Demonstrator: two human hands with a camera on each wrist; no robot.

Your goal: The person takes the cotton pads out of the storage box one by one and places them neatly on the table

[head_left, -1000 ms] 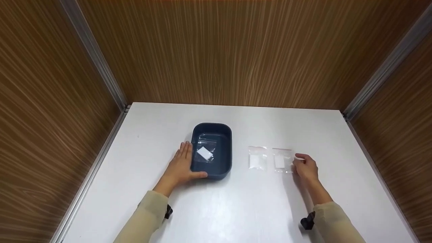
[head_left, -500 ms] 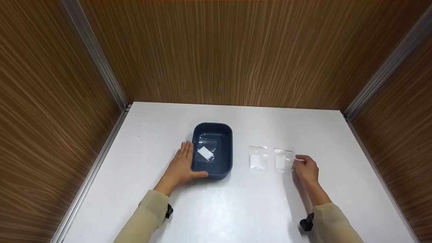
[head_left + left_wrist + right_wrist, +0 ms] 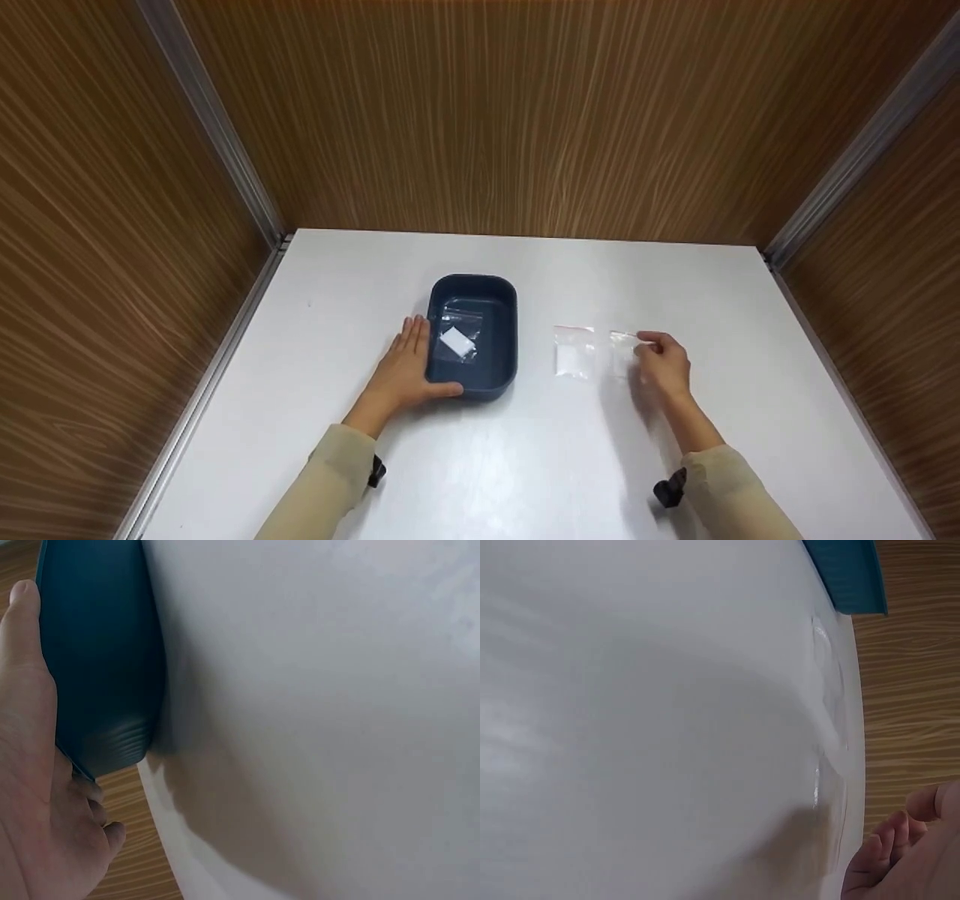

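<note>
My left hand [image 3: 401,369] rests against the left side of a dark blue rectangular box [image 3: 509,337], fingers straight, thumb along its near edge. In the left wrist view, the thumb lies at the wall of the box [image 3: 105,652]. Inside it lies a clear zip bag with a white piece [image 3: 457,342]. Two similar bags lie flat on the table to the right, a left bag [image 3: 573,352] and a right bag [image 3: 622,354]. Over the right bag's right side is my right hand [image 3: 666,367], fingers loosely bent, partly covering it; no grip on it shows.
Everything stands on a white table [image 3: 480,465]. Wood-patterned panels rise behind it and at both sides, such as the back panel [image 3: 480,120]. A metal strip [image 3: 225,127] runs up the left corner.
The right hand has moved left and slightly away from me, from beside the right bag to over it. That bag shifted slightly right earlier. Left hand and box stay put.
</note>
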